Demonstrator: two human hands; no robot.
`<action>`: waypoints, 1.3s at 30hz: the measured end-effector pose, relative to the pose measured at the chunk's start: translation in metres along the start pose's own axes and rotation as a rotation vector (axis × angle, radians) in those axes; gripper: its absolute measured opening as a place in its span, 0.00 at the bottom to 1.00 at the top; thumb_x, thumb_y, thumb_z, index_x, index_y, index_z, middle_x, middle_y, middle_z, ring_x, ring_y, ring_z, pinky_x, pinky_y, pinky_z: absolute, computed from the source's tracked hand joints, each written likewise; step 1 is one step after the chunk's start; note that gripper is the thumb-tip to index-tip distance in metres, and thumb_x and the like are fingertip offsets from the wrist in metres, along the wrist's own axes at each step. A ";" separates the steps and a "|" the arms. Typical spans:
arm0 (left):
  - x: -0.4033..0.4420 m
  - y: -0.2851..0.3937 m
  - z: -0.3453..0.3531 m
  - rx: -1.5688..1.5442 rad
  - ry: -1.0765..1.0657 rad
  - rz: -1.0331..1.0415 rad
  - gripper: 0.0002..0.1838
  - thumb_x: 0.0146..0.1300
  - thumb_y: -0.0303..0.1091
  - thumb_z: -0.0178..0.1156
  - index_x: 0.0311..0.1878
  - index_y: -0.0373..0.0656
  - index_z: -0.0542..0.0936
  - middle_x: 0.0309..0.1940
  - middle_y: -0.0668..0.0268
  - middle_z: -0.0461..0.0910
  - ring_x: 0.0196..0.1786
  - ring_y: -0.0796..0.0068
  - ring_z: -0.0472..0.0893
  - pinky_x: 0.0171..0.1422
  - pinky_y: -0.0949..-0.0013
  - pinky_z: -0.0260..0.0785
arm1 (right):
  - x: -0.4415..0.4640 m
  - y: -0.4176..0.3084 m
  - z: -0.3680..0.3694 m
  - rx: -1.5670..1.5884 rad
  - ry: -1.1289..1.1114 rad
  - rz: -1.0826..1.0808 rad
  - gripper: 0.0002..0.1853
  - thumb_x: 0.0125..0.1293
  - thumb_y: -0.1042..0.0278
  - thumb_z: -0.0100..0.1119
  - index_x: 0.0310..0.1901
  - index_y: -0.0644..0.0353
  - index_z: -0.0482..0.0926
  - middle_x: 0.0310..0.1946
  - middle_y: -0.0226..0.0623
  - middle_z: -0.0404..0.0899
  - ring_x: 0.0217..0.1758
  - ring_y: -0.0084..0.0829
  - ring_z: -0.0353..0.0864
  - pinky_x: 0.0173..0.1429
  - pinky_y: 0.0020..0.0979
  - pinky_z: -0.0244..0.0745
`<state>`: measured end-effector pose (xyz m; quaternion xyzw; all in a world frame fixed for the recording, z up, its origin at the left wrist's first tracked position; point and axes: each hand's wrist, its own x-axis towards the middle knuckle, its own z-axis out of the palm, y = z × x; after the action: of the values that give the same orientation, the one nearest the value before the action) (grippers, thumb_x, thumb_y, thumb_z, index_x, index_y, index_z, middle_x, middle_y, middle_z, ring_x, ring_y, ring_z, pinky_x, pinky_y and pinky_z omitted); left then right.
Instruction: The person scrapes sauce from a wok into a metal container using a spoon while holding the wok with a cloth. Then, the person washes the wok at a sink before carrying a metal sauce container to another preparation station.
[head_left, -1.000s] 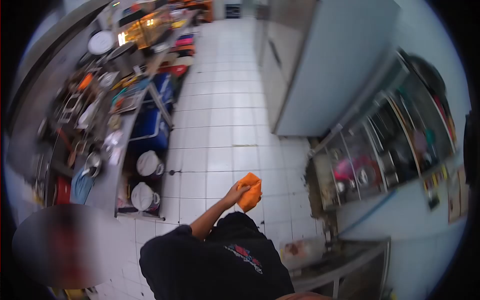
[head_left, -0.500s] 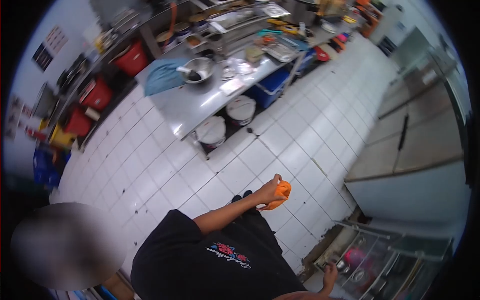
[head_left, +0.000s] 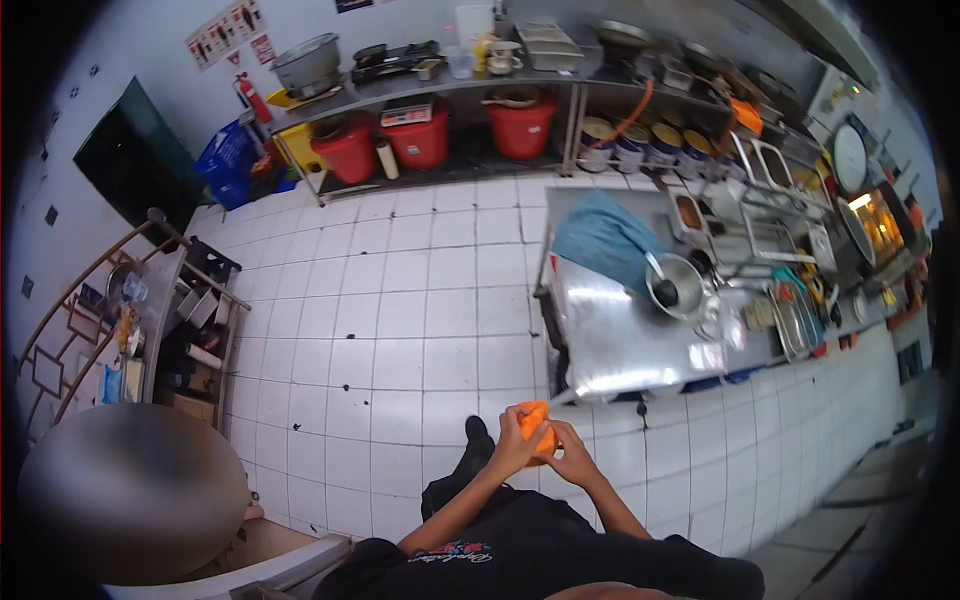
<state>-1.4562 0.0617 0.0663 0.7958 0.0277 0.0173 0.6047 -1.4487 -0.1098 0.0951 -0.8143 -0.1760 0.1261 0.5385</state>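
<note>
Near the middle, the left hand [head_left: 512, 447] and the right hand [head_left: 574, 458] both grip a bunched orange cloth [head_left: 536, 424] above the white tiled floor [head_left: 400, 355]. To the right stands a metal table [head_left: 620, 345] bearing a blue cloth [head_left: 603, 236] and, just beside it, a metal bowl [head_left: 687, 284] with a dark-headed utensil [head_left: 665, 293] inside. On the far side, red buckets [head_left: 420, 145] sit beneath a long counter [head_left: 470, 83], a blue crate [head_left: 226, 165] to their left.

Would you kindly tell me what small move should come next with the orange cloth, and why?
I would probably open out the orange cloth, since it looks bunched up and both the left hand and the right hand hold it.
</note>
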 end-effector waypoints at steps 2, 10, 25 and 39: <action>0.055 -0.020 -0.045 -0.254 0.075 -0.002 0.36 0.56 0.43 0.74 0.61 0.39 0.65 0.56 0.49 0.63 0.60 0.54 0.68 0.65 0.59 0.66 | 0.075 0.019 0.031 -0.070 0.011 -0.052 0.27 0.60 0.67 0.67 0.60 0.64 0.73 0.56 0.46 0.74 0.57 0.46 0.77 0.60 0.39 0.74; 0.242 0.046 -0.231 0.022 -0.169 -0.233 0.20 0.59 0.33 0.71 0.55 0.46 0.78 0.50 0.58 0.71 0.35 0.70 0.77 0.46 0.66 0.76 | 0.290 -0.062 0.024 -0.215 0.363 -0.115 0.18 0.54 0.84 0.54 0.48 0.67 0.78 0.52 0.50 0.73 0.55 0.50 0.75 0.62 0.41 0.70; 0.690 -0.001 -0.334 0.183 -0.139 0.150 0.23 0.65 0.35 0.64 0.60 0.40 0.71 0.55 0.54 0.73 0.60 0.58 0.74 0.66 0.57 0.66 | 0.782 -0.086 -0.055 0.011 0.050 0.002 0.11 0.65 0.72 0.52 0.47 0.65 0.74 0.32 0.47 0.80 0.39 0.39 0.84 0.45 0.36 0.76; 1.025 -0.080 -0.572 -0.096 0.413 -0.133 0.07 0.70 0.30 0.53 0.45 0.36 0.75 0.33 0.56 0.80 0.35 0.68 0.79 0.42 0.66 0.72 | 1.275 -0.187 0.058 -0.089 -0.247 -0.272 0.14 0.57 0.69 0.68 0.44 0.61 0.81 0.34 0.41 0.82 0.40 0.38 0.83 0.46 0.34 0.77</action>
<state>-0.4703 0.7001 0.1367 0.7421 0.2028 0.1413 0.6231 -0.3446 0.5442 0.2244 -0.7843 -0.3545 0.1431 0.4885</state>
